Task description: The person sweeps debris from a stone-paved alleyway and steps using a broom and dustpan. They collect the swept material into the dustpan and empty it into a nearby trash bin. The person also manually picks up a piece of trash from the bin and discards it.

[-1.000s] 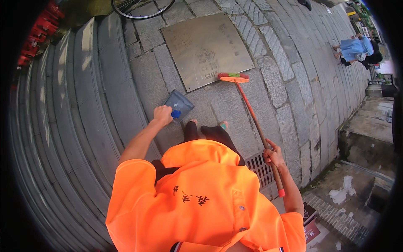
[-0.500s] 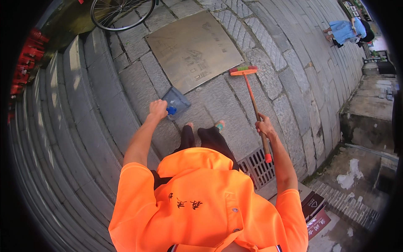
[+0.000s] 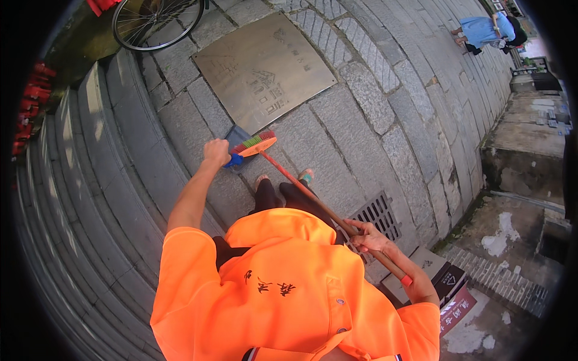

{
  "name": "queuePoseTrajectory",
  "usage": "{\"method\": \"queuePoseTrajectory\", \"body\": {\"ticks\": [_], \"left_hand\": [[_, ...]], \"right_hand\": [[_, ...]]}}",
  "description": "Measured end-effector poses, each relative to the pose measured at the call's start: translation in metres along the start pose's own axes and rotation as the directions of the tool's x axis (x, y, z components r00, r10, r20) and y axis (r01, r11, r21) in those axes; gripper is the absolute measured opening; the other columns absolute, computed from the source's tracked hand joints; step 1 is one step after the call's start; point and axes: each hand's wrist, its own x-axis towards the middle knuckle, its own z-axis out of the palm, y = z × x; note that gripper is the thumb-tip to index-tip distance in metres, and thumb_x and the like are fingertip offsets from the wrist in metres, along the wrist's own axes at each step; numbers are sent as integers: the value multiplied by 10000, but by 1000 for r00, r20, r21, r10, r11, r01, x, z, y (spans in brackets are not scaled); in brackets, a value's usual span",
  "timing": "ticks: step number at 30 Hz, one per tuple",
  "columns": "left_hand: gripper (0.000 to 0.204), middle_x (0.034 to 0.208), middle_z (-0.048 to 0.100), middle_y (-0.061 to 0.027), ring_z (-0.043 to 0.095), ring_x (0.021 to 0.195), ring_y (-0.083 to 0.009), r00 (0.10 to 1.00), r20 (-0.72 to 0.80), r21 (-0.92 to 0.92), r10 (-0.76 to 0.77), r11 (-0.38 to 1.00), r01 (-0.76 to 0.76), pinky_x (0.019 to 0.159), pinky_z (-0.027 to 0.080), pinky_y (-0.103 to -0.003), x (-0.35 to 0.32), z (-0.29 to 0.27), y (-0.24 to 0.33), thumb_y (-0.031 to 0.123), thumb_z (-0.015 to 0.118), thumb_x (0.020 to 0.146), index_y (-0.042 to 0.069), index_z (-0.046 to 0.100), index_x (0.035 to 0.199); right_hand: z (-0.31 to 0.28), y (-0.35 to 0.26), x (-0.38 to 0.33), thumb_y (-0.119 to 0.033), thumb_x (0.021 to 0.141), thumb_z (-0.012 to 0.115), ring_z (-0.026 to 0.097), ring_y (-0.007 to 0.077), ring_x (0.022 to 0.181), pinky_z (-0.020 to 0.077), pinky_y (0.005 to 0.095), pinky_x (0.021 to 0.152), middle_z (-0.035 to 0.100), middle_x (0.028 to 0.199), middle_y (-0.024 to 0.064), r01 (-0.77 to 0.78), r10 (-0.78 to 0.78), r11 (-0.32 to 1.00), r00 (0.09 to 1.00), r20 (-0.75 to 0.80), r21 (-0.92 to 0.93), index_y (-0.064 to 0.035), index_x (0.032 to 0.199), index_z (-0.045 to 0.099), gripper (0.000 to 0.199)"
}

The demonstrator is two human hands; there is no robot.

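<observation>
My left hand (image 3: 215,152) is closed around the blue handle of a grey dustpan (image 3: 237,132), held low over the paving just left of my feet. In my right hand (image 3: 366,236) is the wooden stick of a broom (image 3: 301,188), gripped near its red-capped upper end, which slants back over my forearm. The broom's orange head, with red and green bristles, lies across the dustpan and hides much of it. Whether the bristles touch the pan I cannot tell, nor can I see any contents in it.
Stone steps (image 3: 123,162) run along the left. A metal plate (image 3: 259,78) is set in the paving ahead, with a bicycle wheel (image 3: 158,24) beyond. A drain grate (image 3: 378,218) lies right of my feet, near a cardboard box (image 3: 447,290). A person in blue (image 3: 481,31) is far right.
The broom head has swung left and nearer, from the metal plate's right corner onto the dustpan. My right hand has come back toward my body. The dustpan has shifted slightly left in view.
</observation>
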Motion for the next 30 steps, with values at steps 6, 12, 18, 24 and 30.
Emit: {"method": "queuePoseTrajectory", "body": {"ticks": [6,12,18,24,30], "left_hand": [[186,887,663,-167,644,858,-325,999,-13,-54,-47,997,46,733,521,-397,-23,6,-11,99,612,641,41,683,802],[185,890,664,-162,647,839,-325,998,-15,-95,-64,994,62,723,524,-397,-26,15,-9,100,625,633,37,683,797],[196,899,666,-145,647,859,-296,999,-38,-71,-26,997,23,746,518,-378,-25,5,6,117,630,646,66,682,829],[193,932,662,-144,640,891,-290,999,11,-77,-33,996,34,754,516,-381,-22,3,5,132,624,667,63,678,838],[199,946,657,-156,635,904,-303,996,41,-79,-80,993,83,769,514,-386,-27,7,-13,130,636,667,58,680,848]], "right_hand": [[-24,-20,-2,13,755,512,419,89,374,340,241,364,512,586,31,35,-34,999,970,-241,1,-46,1400,275,689],[-61,-51,60,5,748,481,451,101,408,362,253,358,507,576,46,124,-200,974,864,-463,-190,0,1390,263,678],[-28,-42,97,-17,736,503,466,98,427,392,254,392,516,584,42,75,-187,955,904,-386,-288,-23,1403,250,713],[14,-10,37,42,744,504,411,81,403,316,223,370,483,578,26,4,-7,998,999,-44,-65,-32,1398,267,700],[12,-9,-8,54,776,508,375,76,372,284,224,345,484,603,35,-4,12,995,997,-79,102,-63,1396,281,671]]}}
